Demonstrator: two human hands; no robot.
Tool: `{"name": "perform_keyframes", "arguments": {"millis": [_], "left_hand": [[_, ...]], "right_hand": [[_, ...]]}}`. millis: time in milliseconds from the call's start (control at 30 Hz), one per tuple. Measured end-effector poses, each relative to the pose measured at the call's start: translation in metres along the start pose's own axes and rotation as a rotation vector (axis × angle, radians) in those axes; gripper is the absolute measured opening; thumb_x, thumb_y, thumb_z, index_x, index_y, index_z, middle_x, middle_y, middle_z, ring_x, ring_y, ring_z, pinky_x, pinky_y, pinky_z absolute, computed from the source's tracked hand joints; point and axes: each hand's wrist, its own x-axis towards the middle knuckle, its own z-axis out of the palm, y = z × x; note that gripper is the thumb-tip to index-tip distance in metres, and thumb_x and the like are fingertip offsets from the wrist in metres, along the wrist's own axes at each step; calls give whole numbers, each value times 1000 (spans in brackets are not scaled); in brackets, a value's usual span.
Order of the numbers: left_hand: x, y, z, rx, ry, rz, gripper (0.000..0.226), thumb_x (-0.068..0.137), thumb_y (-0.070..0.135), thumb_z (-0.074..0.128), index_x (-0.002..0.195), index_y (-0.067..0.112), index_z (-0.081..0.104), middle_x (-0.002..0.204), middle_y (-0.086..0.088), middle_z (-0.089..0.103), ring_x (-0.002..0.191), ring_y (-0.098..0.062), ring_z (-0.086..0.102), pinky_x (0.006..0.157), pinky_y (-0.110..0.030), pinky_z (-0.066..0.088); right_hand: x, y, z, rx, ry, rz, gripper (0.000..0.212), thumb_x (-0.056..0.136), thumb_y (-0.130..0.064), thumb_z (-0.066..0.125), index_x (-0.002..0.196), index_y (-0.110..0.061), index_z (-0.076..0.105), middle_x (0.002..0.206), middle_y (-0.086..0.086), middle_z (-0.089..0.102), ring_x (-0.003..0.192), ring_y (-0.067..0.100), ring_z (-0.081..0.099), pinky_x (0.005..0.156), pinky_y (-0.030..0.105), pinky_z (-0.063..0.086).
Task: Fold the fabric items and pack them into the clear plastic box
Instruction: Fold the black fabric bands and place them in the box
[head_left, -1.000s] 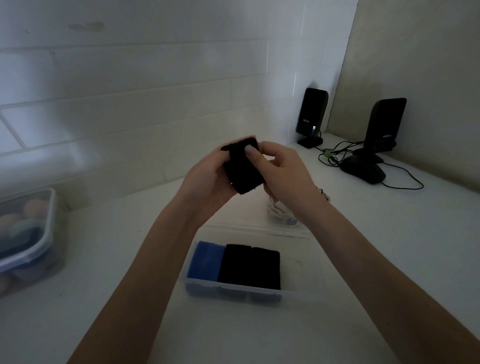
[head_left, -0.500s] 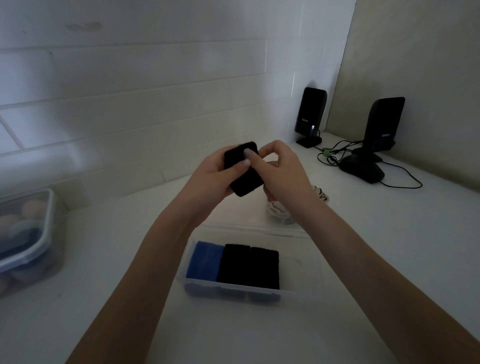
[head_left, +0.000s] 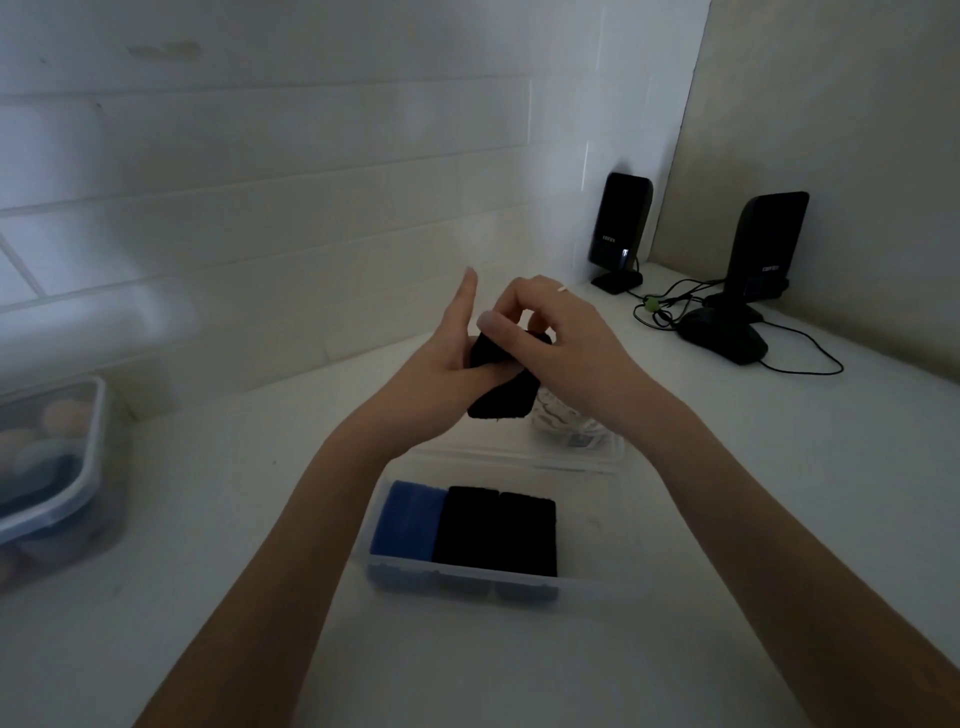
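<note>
At centre frame, above the clear box (head_left: 467, 584), my left hand (head_left: 441, 369) has opened out since a second ago: its fingers now point straight up, and the folded black cloth (head_left: 501, 392) lies against the palm rather than in a two-handed clasp. My right hand (head_left: 561, 343) pinches the cloth's upper edge, thumb and curled fingers clamped on it. The cloth has dropped slightly lower in the frame, nearer the box. Inside, a blue piece (head_left: 408, 519) and two black pieces (head_left: 496, 530) sit side by side at the left, leaving the right part bare. The fold looks all but finished; I judge packing comes next. A pale patterned item (head_left: 563, 421) waits on the worktop (head_left: 753, 493) behind the box.
</note>
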Motion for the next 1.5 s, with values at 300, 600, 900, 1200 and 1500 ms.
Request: {"name": "perform_keyframes", "arguments": {"millis": [300, 600, 900, 1200, 1500], "left_hand": [[0, -1, -2, 80, -169, -74, 57, 83, 22, 69, 134, 23, 43, 106, 1, 70, 93, -11, 69, 85, -31, 56], [0, -3, 3, 130, -204, -87, 14, 94, 16, 52, 102, 7, 59, 84, -9, 66, 67, -18, 67, 65, -31, 59], [-4, 0, 3, 252, -284, -59, 17, 94, 21, 51, 95, 5, 58, 85, -21, 71, 55, -21, 66, 59, -27, 56], [-6, 8, 3, 149, -296, -100, 15, 94, 25, 50, 102, 15, 59, 83, -10, 73, 62, -26, 69, 61, -30, 59], [-22, 13, 18, 316, -340, -112, 19, 84, 27, 64, 102, 22, 62, 85, 3, 73, 73, -9, 71, 71, -20, 58]], "right_hand": [[1, 8, 7, -114, 72, -20, 36, 97, -37, 41, 63, -29, 32, 58, -10, 38, 53, 3, 40, 53, 15, 28], [-3, 5, 0, -393, 98, 80, 65, 86, -69, 24, 65, -14, 49, 58, 2, 53, 56, 16, 51, 52, 29, 33], [-2, -3, -1, -386, 15, 132, 62, 96, -51, 31, 45, -16, 31, 43, -1, 33, 43, 14, 33, 47, 28, 20], [-22, 2, -20, 107, -52, 101, 26, 92, -34, 54, 87, -9, 61, 68, 6, 60, 57, 12, 50, 51, 22, 41], [-62, 5, -56, 79, -248, 242, 10, 90, -16, 59, 96, -17, 67, 86, -6, 63, 55, 6, 55, 45, 19, 44]]}}
